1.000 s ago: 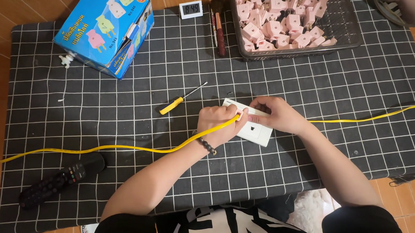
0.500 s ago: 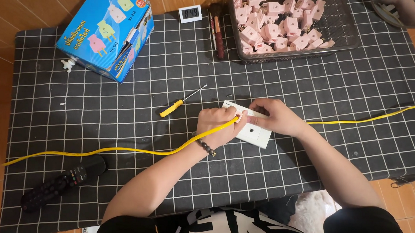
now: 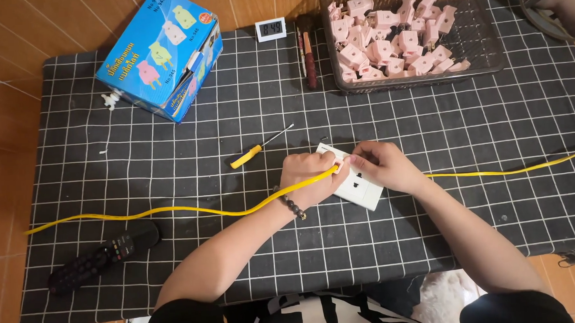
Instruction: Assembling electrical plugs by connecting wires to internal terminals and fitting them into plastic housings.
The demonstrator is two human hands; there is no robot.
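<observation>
Left hand (image 3: 309,177) curled, pinching thin yellow electrical cable (image 3: 173,210) at its end. Right hand (image 3: 379,166) closed, fingertips meeting the left over white square plastic socket plate (image 3: 360,189) flat on black white-grid tablecloth (image 3: 427,110). Yellow-handled screwdriver (image 3: 256,150) near, at 10 o'clock. Black remote control (image 3: 104,255) at 8. Blue cardboard box (image 3: 162,54) at 11. Dark wire basket (image 3: 483,49) of pink plugs (image 3: 392,37) at 1.

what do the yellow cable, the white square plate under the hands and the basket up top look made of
Long yellow cable: looks like flexible plastic or rubber sheathing, since it curves loosely across the cloth. White square socket plate: likely hard moulded plastic, smooth with crisp edges. Dark mesh basket: an open grid, probably plastic, though coated wire cannot be ruled out.
</observation>
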